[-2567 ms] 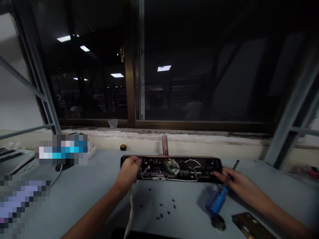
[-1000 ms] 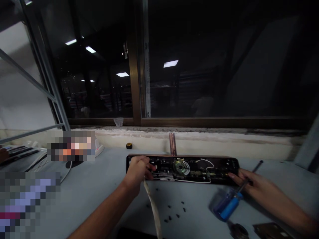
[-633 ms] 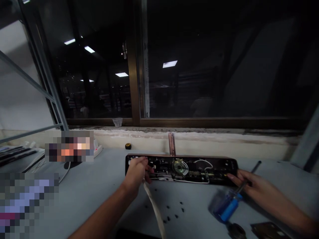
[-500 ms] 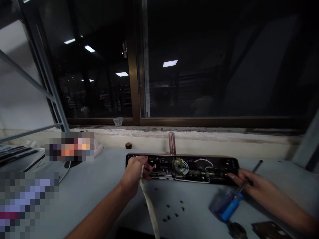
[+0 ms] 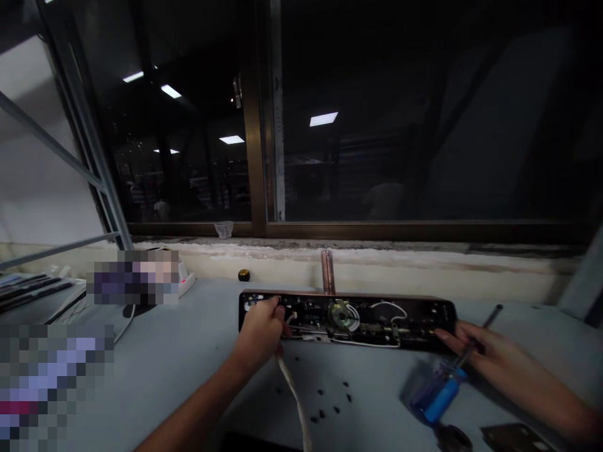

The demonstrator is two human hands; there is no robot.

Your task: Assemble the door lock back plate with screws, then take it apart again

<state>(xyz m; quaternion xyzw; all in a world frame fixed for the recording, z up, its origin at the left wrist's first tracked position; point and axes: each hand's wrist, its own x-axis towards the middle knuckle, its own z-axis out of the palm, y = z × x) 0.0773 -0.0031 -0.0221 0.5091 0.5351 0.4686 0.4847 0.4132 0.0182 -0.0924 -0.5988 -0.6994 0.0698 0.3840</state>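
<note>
A long black door lock panel (image 5: 367, 314) lies open side up on the table, showing wires, a round metal part (image 5: 343, 315) and a rod. My left hand (image 5: 261, 323) is closed over its left end, fingers bent around a pale sleeved cable (image 5: 295, 392) that hangs towards me; the fingertips are partly hidden. At the right end, my right hand (image 5: 475, 342) touches the panel's edge with its fingers. That same hand also grips a screwdriver (image 5: 438, 395) by the shaft, its blue handle pointing down towards me. Several small black screws (image 5: 321, 413) lie in front of the panel.
Behind the panel a copper-coloured handle (image 5: 328, 272) sticks up near the wall. A small black-and-gold knob (image 5: 244, 275) stands left of it. Dark metal parts (image 5: 513, 437) lie at the front right. A grey metal frame (image 5: 106, 182) rises at the left, by the window.
My left hand has turned over slightly and shifted right, and the cable's hanging part has swung right with it. My right hand still holds the screwdriver at the panel's end.
</note>
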